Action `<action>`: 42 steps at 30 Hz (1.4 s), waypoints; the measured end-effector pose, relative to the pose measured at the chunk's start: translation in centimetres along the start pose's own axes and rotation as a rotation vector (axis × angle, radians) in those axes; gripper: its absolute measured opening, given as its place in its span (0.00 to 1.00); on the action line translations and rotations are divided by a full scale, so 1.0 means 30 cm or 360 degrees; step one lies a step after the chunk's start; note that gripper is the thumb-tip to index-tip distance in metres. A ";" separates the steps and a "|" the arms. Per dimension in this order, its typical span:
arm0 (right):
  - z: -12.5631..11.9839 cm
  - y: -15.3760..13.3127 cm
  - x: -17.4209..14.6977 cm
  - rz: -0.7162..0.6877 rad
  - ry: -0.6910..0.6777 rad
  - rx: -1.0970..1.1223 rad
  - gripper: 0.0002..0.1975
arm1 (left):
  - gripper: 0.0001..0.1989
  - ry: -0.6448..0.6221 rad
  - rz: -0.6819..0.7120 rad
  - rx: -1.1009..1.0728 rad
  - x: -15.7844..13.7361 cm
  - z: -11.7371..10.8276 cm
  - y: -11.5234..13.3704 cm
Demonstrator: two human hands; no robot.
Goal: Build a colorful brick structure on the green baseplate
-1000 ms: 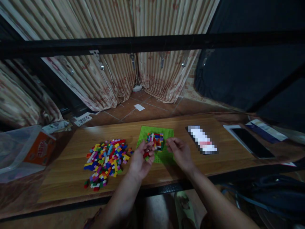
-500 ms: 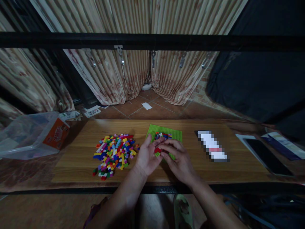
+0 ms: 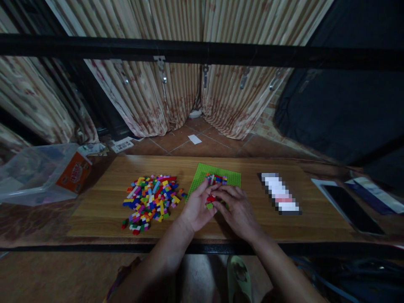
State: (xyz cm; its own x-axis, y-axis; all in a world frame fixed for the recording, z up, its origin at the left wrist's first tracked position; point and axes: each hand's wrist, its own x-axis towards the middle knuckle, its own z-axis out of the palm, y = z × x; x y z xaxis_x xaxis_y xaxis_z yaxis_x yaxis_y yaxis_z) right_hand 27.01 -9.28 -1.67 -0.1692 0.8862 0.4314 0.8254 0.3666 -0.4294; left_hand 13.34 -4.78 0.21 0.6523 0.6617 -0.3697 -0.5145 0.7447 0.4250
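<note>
A green baseplate (image 3: 232, 176) lies on the wooden table (image 3: 101, 206), with a small multicoloured brick build (image 3: 216, 179) on it. My left hand (image 3: 197, 208) and my right hand (image 3: 238, 208) meet over the plate's near edge. Between their fingertips is a small cluster of bricks (image 3: 210, 201), red on top and green below, pinched by both hands. A loose heap of coloured bricks (image 3: 151, 200) lies just left of the plate.
A clear plastic tub (image 3: 34, 172) with an orange label stands at the far left. A blurred-out flat item (image 3: 279, 193) lies right of the plate, and a dark phone (image 3: 352, 206) on papers further right. A black bar (image 3: 202, 50) crosses overhead.
A second ago my hands were apart above the plate, the left holding bricks. They came together low at the plate's near edge, and both now pinch the small cluster.
</note>
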 end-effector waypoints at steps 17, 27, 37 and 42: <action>-0.018 0.032 -0.007 0.0433 0.0237 0.0630 0.08 | 0.05 0.0391 0.0061 0.0386 -0.003 -0.030 -0.014; -0.016 0.010 -0.006 0.0398 0.0093 0.0721 0.05 | 0.15 0.0330 0.0112 0.0930 -0.015 -0.023 -0.015; -0.012 0.027 -0.017 0.0405 0.0072 0.0761 0.10 | 0.14 0.0286 0.0056 0.0779 -0.003 -0.031 -0.006; -0.017 0.026 -0.020 0.0222 0.0039 0.0517 0.07 | 0.14 0.0352 0.0058 0.0824 0.000 -0.029 -0.015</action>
State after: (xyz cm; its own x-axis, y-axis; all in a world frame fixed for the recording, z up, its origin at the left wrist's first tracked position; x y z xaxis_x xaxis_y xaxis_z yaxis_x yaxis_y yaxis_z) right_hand 28.03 -9.68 -1.86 -0.0507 0.9284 0.3682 0.6244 0.3172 -0.7138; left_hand 13.10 -5.05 -0.69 0.4784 0.7301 -0.4879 -0.1581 0.6181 0.7700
